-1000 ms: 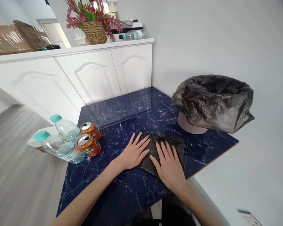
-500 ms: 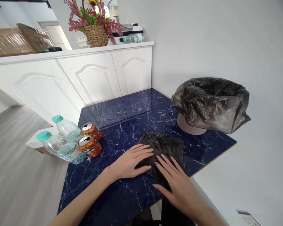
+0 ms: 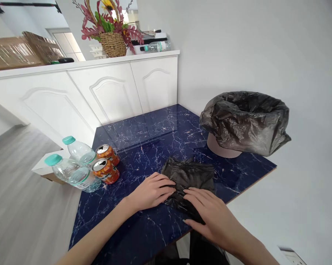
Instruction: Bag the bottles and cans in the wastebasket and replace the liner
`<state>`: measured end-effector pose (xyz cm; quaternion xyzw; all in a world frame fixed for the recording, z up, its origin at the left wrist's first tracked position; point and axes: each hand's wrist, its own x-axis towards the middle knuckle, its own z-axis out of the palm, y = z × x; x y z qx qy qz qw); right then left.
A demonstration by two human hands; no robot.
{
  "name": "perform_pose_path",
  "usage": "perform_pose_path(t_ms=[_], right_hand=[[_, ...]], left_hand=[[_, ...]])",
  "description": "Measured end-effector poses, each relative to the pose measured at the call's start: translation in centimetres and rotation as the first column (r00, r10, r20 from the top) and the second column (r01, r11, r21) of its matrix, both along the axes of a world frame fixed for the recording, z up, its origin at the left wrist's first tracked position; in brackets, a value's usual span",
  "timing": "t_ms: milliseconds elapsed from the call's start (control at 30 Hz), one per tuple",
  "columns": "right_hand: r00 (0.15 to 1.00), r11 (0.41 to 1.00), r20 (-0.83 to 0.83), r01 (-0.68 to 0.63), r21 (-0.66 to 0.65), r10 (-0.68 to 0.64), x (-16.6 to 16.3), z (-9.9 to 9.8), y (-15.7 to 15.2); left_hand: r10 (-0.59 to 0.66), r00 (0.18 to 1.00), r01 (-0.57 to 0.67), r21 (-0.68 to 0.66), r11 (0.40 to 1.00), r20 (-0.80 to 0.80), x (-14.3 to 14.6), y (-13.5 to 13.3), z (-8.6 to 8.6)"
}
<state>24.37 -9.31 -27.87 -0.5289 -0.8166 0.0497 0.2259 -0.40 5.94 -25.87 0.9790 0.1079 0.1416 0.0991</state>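
A crumpled black plastic bag lies on the blue marble-patterned tabletop. My left hand rests on the bag's left side, its fingers bent and fingertips touching the plastic. From the right, my right hand lies over the bag's near right part, fingers stretched and thumb apart. The bag's near edge is partly hidden under my hands. To the left stand two orange drink cans with opened tops. Beside them are two clear plastic bottles with turquoise caps.
A bin lined with a black bag stands at the table's right. White cabinets border the far side, carrying a flower basket, a lying bottle and a cardboard box. A white wall rises on the right.
My fingers have drawn back slightly toward me and bent more on the black bag, uncovering more of its far part. The cans, bottles and bin stay put; the view shifts slightly.
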Motion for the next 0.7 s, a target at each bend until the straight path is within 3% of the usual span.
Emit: perform_pose_path(t_ms=[167, 300, 433, 533, 700], right_hand=[[0.999, 0.994, 0.040, 0.004, 0.109, -0.009, -0.4, -1.4, 0.1], [1.000, 0.994, -0.022, 0.013, 0.109, -0.011, -0.1, -1.6, 0.8], [0.976, 0.993, -0.196, 0.079, -0.087, -0.095, 0.6, -0.5, 1.6], [0.930, 0.962, -0.338, 0.050, -0.268, -0.142, 1.6, 1.3, 1.4], [0.917, 0.937, -0.377, -0.007, -0.348, -0.133, 3.1, 2.7, 0.9]], left_hand=[[0.020, 0.999, -0.016, -0.093, 0.996, 0.039, 0.2, -0.5, 0.4], [0.024, 0.999, -0.027, -0.094, 0.995, -0.028, 0.3, -0.9, 0.9], [0.069, 0.996, -0.074, -0.104, 0.992, -0.050, 0.5, -0.7, 0.8], [0.076, 0.997, -0.076, -0.164, 0.984, -0.004, 0.5, -0.5, 0.9], [0.230, 0.973, -0.220, -0.356, 0.908, -0.017, 0.7, -0.8, 1.9]])
